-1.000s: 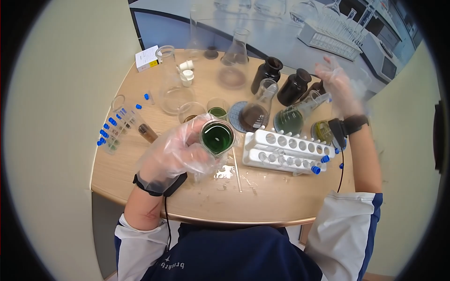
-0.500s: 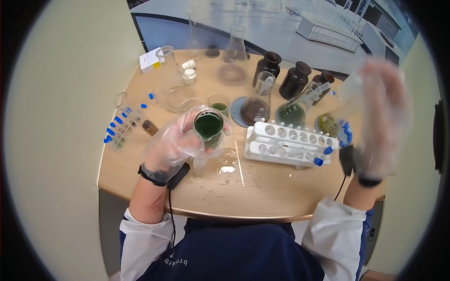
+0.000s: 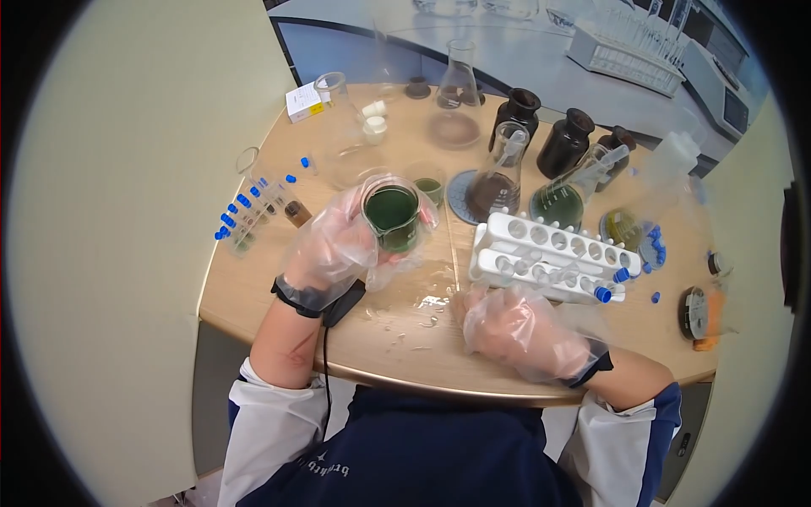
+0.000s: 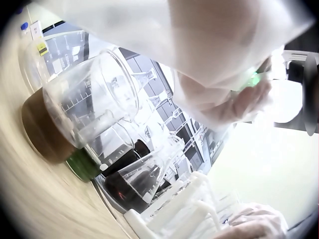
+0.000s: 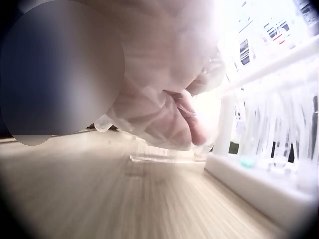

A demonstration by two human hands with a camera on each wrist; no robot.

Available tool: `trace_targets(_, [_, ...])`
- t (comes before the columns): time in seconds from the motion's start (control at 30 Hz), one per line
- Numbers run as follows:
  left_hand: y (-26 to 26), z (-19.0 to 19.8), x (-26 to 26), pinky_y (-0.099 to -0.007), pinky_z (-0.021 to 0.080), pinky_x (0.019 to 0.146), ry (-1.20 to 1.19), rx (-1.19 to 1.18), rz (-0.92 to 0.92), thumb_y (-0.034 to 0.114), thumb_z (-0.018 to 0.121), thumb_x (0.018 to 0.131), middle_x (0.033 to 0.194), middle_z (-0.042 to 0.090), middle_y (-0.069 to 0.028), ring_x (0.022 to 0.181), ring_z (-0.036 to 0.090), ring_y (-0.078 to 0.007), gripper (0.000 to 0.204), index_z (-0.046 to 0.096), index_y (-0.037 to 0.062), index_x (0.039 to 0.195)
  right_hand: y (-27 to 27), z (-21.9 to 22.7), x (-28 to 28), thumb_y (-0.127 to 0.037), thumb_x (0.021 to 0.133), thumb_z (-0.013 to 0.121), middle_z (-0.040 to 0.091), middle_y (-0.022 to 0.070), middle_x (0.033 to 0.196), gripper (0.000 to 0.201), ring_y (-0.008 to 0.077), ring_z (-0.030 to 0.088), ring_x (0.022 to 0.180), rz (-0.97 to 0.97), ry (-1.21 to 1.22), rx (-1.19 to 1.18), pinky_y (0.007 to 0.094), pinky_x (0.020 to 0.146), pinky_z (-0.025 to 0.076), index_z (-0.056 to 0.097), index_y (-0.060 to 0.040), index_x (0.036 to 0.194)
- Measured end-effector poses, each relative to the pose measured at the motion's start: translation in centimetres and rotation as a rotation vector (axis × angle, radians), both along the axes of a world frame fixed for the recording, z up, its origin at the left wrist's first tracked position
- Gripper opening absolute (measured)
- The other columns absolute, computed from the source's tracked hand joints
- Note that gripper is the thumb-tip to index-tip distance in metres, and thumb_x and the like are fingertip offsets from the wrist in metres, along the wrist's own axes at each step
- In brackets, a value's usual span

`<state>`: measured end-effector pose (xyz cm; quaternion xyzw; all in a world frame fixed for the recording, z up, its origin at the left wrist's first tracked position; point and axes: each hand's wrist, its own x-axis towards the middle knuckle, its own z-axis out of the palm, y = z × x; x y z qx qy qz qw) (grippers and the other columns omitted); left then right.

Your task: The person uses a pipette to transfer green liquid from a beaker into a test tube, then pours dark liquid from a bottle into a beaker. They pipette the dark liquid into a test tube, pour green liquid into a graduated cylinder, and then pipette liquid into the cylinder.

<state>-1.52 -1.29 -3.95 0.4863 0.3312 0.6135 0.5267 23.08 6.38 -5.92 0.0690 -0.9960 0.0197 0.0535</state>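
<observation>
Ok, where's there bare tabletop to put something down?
The table shows bare wood front left, bordered by the blue-capped tubes and left hand; a smaller patch lies between the right hand's forearm, white rack and round black object. Between the hands are droplets. Behind the rack, flasks and dark bottles crowd together.

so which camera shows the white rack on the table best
Head view: the rack shows almost whole, both rows of holes visible. The left wrist view catches part of it, low in frame; the right wrist view has it cut off at right.
</observation>
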Motion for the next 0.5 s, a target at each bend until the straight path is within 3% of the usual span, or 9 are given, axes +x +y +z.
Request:
trace_targets(0.03, [0.0, 0.2, 0.3, -0.0236, 0.034, 0.046, 0.025, 0.003, 0.026, 0.040, 0.070, 0.074, 0.081, 0.054, -0.0085, 0.053, 0.046, -0.0112, 0.051, 0.056, -0.0036, 0.094, 0.3, -0.5, 0.0, -0.011, 0.065, 0.058, 0.054, 0.0153, 0.080, 0.034, 0.0299, 0.059, 0.066, 0.054, 0.115, 0.015, 0.0393, 0.061, 0.049, 0.052, 0.0052, 0.094])
trace_targets(0.07, [0.1, 0.3, 0.5, -0.0238, 0.030, 0.042, 0.048, 0.008, 0.053, 0.046, 0.071, 0.074, 0.075, 0.051, -0.0089, 0.049, 0.043, -0.0116, 0.056, 0.055, -0.0053, 0.091, 0.6, -0.6, -0.1, -0.013, 0.064, 0.058, 0.055, 0.0151, 0.081, 0.031, 0.0302, 0.059, 0.068, 0.068, 0.023, 0.004, 0.0390, 0.062, 0.049, 0.053, 0.0043, 0.090])
trace_targets(0.13, [0.0, 0.6, 0.8, -0.0241, 0.029, 0.040, 0.087, -0.012, 0.097, 0.041, 0.063, 0.080, 0.073, 0.051, -0.0094, 0.047, 0.042, -0.0118, 0.048, 0.054, -0.0050, 0.090, 0.9, -0.5, -0.7, -0.016, 0.062, 0.058, 0.057, 0.0146, 0.082, 0.027, 0.0309, 0.059, 0.070, 0.092, -0.161, -0.026, 0.0383, 0.062, 0.049, 0.055, 0.0026, 0.082])
trace_targets(0.23, [-0.1, 0.0, 0.9, -0.0244, 0.029, 0.039, 0.066, 0.015, 0.115, 0.037, 0.052, 0.086, 0.070, 0.050, -0.0098, 0.045, 0.041, -0.0119, 0.042, 0.054, -0.0044, 0.088, 0.5, -1.7, -0.9, -0.018, 0.060, 0.057, 0.057, 0.0131, 0.077, 0.021, 0.0309, 0.058, 0.072, -0.025, -0.255, 0.073, 0.0379, 0.063, 0.049, 0.053, -0.0003, 0.071])
trace_targets(0.33, [0.1, -0.5, 1.0, -0.0242, 0.029, 0.039, 0.028, 0.062, 0.132, 0.037, 0.049, 0.087, 0.071, 0.050, -0.0098, 0.044, 0.040, -0.0119, 0.041, 0.054, -0.0044, 0.087, 0.5, 0.0, -1.9, -0.018, 0.061, 0.057, 0.055, 0.0125, 0.069, 0.020, 0.0301, 0.058, 0.071, 0.170, -0.135, 0.306, 0.0382, 0.063, 0.049, 0.050, -0.0016, 0.069])
trace_targets(0.43, [0.3, -0.9, 1.2, -0.0240, 0.029, 0.039, -0.008, 0.111, 0.116, 0.040, 0.053, 0.086, 0.072, 0.050, -0.0096, 0.044, 0.040, -0.0117, 0.044, 0.054, -0.0045, 0.087, 1.8, -2.0, -2.7, -0.018, 0.065, 0.057, 0.053, 0.0122, 0.067, 0.018, 0.0268, 0.059, 0.067, 0.367, 0.066, -0.593, 0.0356, 0.061, 0.049, 0.048, -0.0033, 0.068])
trace_targets(0.5, [0.3, -0.9, 1.2, -0.0238, 0.029, 0.040, -0.032, 0.089, 0.110, 0.043, 0.058, 0.082, 0.074, 0.051, -0.0095, 0.046, 0.041, -0.0116, 0.048, 0.054, -0.0046, 0.088, 0.9, -1.3, -2.8, -0.018, 0.068, 0.057, 0.050, 0.0103, 0.065, 0.016, 0.0259, 0.057, 0.064, 0.395, 0.023, -0.160, 0.0341, 0.058, 0.048, 0.048, -0.0050, 0.068])
